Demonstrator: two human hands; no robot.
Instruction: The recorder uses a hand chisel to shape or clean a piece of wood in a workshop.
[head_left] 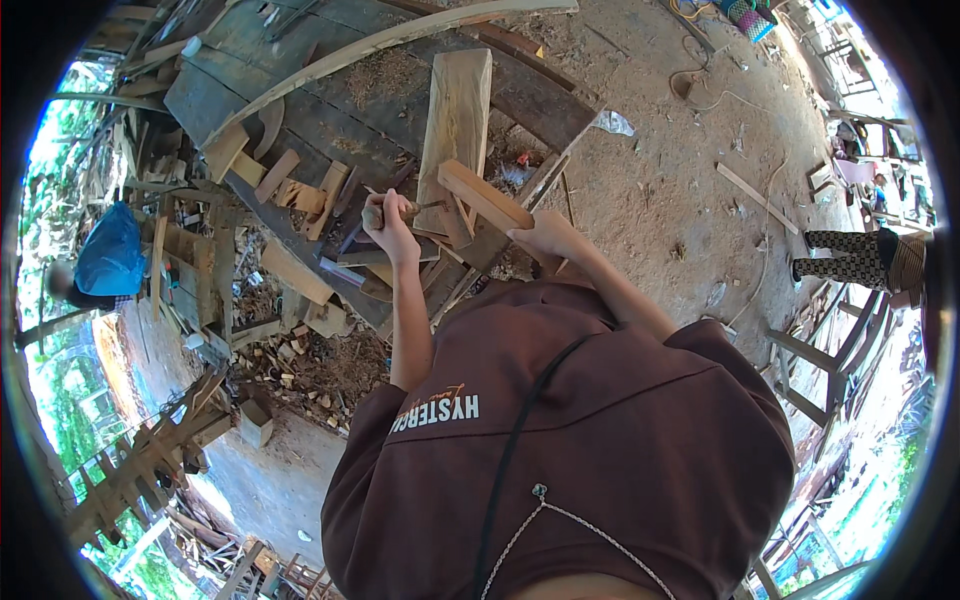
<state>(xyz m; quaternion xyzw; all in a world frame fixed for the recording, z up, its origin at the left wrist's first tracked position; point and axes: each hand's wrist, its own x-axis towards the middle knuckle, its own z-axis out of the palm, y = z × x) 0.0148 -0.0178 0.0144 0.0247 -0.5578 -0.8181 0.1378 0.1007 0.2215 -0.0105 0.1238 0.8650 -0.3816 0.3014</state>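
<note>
Tan wooden block (484, 197), long, straight-edged

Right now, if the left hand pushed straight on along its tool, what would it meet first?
Probably the wooden block in the right hand: the tool in the left hand points toward it, though depth is unclear.

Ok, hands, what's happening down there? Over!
Left hand gripping tool. Right hand holding wooden block. Broad plank, loose offcuts close by on bench.
</note>
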